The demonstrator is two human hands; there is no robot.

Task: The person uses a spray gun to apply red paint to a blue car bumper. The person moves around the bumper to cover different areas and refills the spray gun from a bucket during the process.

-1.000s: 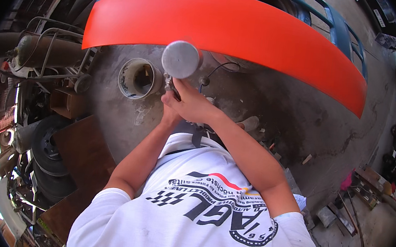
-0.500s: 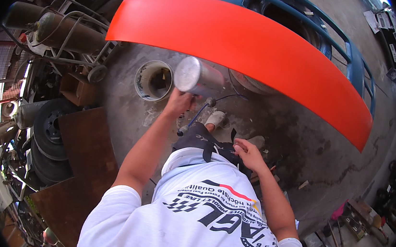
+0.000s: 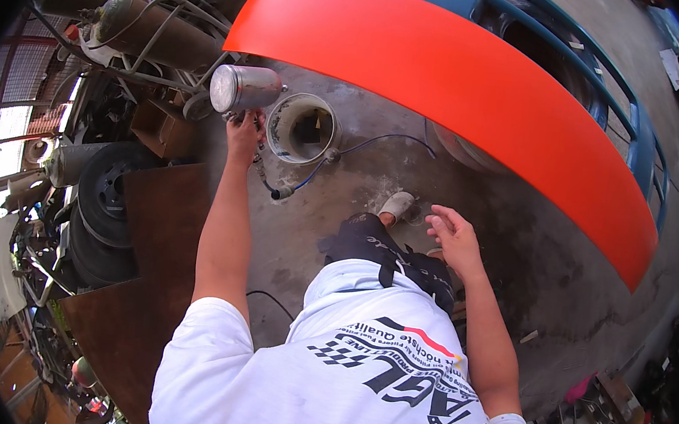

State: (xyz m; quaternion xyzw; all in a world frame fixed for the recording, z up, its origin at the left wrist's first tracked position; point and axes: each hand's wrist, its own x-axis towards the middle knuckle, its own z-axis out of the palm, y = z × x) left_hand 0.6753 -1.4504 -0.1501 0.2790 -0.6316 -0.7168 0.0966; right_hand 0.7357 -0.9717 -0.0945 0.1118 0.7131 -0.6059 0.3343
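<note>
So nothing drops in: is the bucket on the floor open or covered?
Open: no lid covers the bucket beside the left hand; its inner wall shows through the mouth.

At the upper left of the frame my left hand (image 3: 244,137) grips a spray gun (image 3: 246,89), its silver cup above my fist, just left of a bucket (image 3: 283,132). A blue hose (image 3: 387,135) trails from below that hand, past the bucket, toward the frame's middle. My right hand (image 3: 456,239), fingers loosely bent, hangs right of centre, below a red panel (image 3: 444,82) that curves across the top to the right. Tyres (image 3: 105,200) are stacked at the left.
</note>
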